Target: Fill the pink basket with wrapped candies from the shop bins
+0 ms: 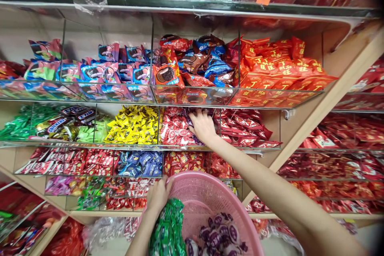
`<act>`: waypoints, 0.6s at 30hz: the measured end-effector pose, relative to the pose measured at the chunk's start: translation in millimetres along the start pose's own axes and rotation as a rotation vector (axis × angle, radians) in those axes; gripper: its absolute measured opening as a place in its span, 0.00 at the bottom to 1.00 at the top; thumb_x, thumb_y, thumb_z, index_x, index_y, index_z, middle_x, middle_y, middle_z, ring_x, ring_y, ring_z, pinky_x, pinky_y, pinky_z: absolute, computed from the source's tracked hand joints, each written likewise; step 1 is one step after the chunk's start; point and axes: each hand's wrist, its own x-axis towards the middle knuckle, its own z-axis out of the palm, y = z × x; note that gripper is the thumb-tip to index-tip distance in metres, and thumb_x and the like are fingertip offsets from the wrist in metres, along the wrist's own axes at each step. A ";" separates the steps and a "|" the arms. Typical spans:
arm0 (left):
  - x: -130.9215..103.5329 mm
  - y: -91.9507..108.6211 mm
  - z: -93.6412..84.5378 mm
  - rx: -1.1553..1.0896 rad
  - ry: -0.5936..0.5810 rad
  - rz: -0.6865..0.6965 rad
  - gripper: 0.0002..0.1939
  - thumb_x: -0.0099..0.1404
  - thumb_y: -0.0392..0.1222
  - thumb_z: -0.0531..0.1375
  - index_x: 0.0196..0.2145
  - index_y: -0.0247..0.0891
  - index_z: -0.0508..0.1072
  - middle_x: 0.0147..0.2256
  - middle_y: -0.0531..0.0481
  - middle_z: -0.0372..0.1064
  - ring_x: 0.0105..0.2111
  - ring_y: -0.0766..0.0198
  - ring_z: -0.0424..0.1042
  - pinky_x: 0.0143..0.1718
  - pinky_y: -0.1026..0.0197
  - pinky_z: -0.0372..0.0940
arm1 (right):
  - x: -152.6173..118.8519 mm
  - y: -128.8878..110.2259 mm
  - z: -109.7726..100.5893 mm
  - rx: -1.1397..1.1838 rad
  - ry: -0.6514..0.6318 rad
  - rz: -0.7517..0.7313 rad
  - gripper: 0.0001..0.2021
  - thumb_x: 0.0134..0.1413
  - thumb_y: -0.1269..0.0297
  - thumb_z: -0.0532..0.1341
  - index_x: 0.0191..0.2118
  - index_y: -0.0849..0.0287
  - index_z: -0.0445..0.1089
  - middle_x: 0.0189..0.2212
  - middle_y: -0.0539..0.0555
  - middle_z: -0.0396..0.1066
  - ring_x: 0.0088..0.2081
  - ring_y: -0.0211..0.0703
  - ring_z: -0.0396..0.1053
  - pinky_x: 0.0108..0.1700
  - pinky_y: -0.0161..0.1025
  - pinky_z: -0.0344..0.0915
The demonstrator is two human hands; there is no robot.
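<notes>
My left hand (159,197) grips the rim of a pink plastic basket (240,212), its fingers closed over the edge. Inside the basket lie green-wrapped candies (168,228) on the left and purple-and-white wrapped candies (214,234) on the right. My right hand (204,127) reaches into a shelf compartment, fingers apart and curved over dark purple wrapped candies (196,140). Its fingertips are partly hidden among them, and no candy shows lifted. Red-and-white wrapped candies (175,130) lie just left of this hand.
Yellow candies (135,126) fill the compartment to the left, red packets (246,128) the one to the right. Clear dividers and a shelf lip (192,102) run above my right hand. Cookie packets (169,75) sit on the upper shelf. A slanted wooden panel (303,128) stands at right.
</notes>
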 end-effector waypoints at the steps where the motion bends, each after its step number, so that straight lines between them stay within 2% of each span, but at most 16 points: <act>1: 0.1 0.0 0.1 -0.001 0.002 0.001 0.27 0.67 0.58 0.39 0.46 0.43 0.69 0.37 0.41 0.75 0.39 0.53 0.74 0.37 0.58 0.62 | -0.6 0.4 0.0 0.002 0.000 -0.004 0.16 0.55 0.61 0.59 0.49 0.58 0.60 0.48 0.63 0.59 0.48 0.54 0.57 0.42 0.45 0.60; 12: 0.1 -0.9 0.6 -0.003 0.009 -0.005 0.26 0.67 0.58 0.40 0.45 0.43 0.70 0.37 0.41 0.74 0.39 0.53 0.73 0.38 0.58 0.61 | -1.4 6.1 -1.9 0.102 -0.062 0.043 0.17 0.58 0.57 0.54 0.51 0.56 0.60 0.49 0.62 0.56 0.46 0.52 0.59 0.43 0.44 0.60; 18: 0.2 0.1 -0.8 -0.007 0.004 -0.011 0.26 0.67 0.58 0.40 0.45 0.43 0.70 0.37 0.41 0.74 0.39 0.53 0.73 0.38 0.58 0.61 | -2.0 11.7 4.0 0.213 0.058 0.080 0.17 0.58 0.55 0.53 0.50 0.56 0.61 0.47 0.61 0.56 0.43 0.50 0.61 0.42 0.43 0.62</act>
